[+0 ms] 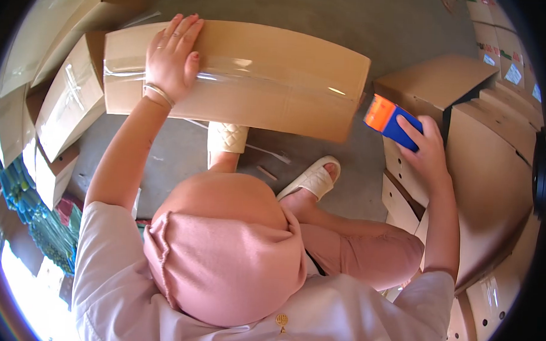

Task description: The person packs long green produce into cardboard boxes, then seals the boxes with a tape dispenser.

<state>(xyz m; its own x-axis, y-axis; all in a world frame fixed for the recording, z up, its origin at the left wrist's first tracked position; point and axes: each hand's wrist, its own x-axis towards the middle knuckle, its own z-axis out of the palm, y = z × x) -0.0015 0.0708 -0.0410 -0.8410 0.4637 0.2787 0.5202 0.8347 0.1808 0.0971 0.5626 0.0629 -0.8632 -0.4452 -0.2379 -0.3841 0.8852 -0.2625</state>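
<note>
A long cardboard box [276, 80] lies across my front, with a shiny strip of clear tape along its middle. My left hand [173, 59] rests flat on the box's left part, fingers stretched toward its far edge. In my right hand [427, 143] is a blue and orange tape dispenser [400, 130], its orange end pointing left. The dispenser is held just off the box's right end, apart from it. My fingers are wrapped round its blue body.
Several cardboard boxes [74, 97] stand at the left, beside blue-green netting [23, 186]. More cartons, including a large open one [489, 172], are stacked at the right. My slippered feet [315, 177] are on the grey floor [344, 197], near thin loose strips [267, 172].
</note>
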